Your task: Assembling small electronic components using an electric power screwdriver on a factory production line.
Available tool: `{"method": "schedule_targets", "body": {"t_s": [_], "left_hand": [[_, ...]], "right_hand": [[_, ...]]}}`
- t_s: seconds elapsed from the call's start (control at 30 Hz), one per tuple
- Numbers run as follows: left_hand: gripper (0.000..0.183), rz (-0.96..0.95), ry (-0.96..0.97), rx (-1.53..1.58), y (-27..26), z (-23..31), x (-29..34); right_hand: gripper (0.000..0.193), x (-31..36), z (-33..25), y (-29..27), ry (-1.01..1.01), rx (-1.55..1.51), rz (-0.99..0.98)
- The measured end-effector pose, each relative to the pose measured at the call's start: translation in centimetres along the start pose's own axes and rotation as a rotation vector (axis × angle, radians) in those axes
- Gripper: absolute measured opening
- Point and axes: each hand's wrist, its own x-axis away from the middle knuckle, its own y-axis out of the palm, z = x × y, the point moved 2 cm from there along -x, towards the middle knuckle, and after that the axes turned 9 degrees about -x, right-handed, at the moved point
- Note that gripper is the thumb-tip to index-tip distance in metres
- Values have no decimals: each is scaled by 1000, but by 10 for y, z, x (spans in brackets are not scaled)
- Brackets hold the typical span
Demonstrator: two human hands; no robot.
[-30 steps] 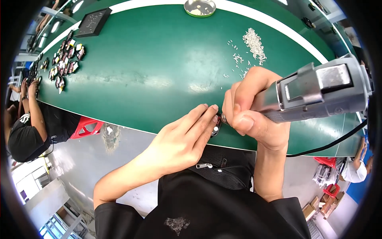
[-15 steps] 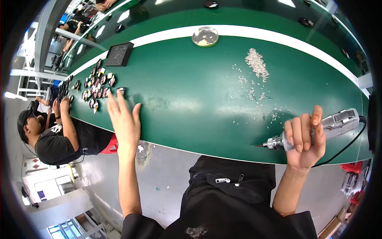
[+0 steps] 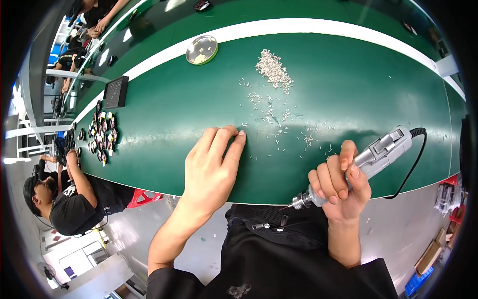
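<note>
My right hand [image 3: 341,187] is wrapped round a grey electric screwdriver [image 3: 382,151], its thin bit pointing down to the left past the table's near edge. A black cord loops from its back end. Above the middle of the green table, my left hand [image 3: 211,167] has its fingers bent and its fingertips drawn together beside a few small, pale, screw-like pieces [image 3: 269,115]. Whatever lies between those fingertips is too small to make out. Beyond them lies a dense heap of the same pieces [image 3: 274,70].
A round metal dish [image 3: 213,53] with pale bits stands at the far edge. To the left are a black tray [image 3: 122,93] and a cluster of small dark parts [image 3: 103,134]. A co-worker [image 3: 64,199] sits at the left, near the table [image 3: 164,149].
My left hand has left the dark parts and moved right to the scattered pieces, its fingers closing. The view has shifted right; the screwdriver stays in my right hand, more tilted.
</note>
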Motion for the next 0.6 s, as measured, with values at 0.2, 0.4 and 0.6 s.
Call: {"method": "schedule_targets", "body": {"t_s": [0.2, 0.4, 0.6], "left_hand": [[25, 1, 192, -109, 2, 0, -4], [13, -57, -99, 316, 0, 2, 7], [12, 32, -567, 1296, -14, 30, 45]], "right_hand": [[7, 1, -1, -3, 12, -22, -11], [8, 0, -6, 1, -9, 59, -14], [12, -14, -2, 35, -113, 54, -189]]}}
